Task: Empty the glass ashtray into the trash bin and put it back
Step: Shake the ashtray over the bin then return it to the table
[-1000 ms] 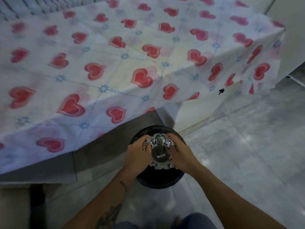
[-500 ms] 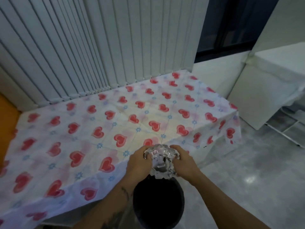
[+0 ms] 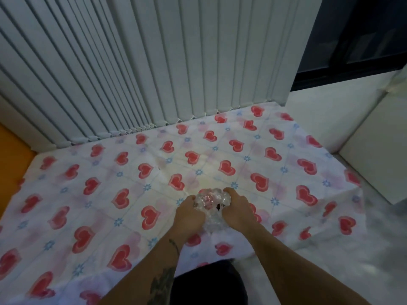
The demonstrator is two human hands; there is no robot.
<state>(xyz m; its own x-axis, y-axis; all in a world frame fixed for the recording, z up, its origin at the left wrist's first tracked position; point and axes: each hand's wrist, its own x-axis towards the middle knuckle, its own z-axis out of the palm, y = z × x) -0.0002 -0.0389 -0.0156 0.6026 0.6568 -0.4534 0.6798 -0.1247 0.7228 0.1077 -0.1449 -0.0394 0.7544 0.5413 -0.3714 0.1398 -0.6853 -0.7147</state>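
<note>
The clear, faceted glass ashtray (image 3: 211, 202) is grasped between left hand (image 3: 189, 214) and right hand (image 3: 236, 210), near the tabletop's (image 3: 110, 172) front edge.

We record a glass ashtray (image 3: 211, 205) clasped between our left hand (image 3: 190, 214) and right hand (image 3: 236, 210) above the heart-print tablecloth (image 3: 110, 194) covering the surface. Vertical blinds (image 3: 154, 62) hang behind it. A dark trash bin (image 3: 209, 285) stands on the floor at the near edge.
</note>
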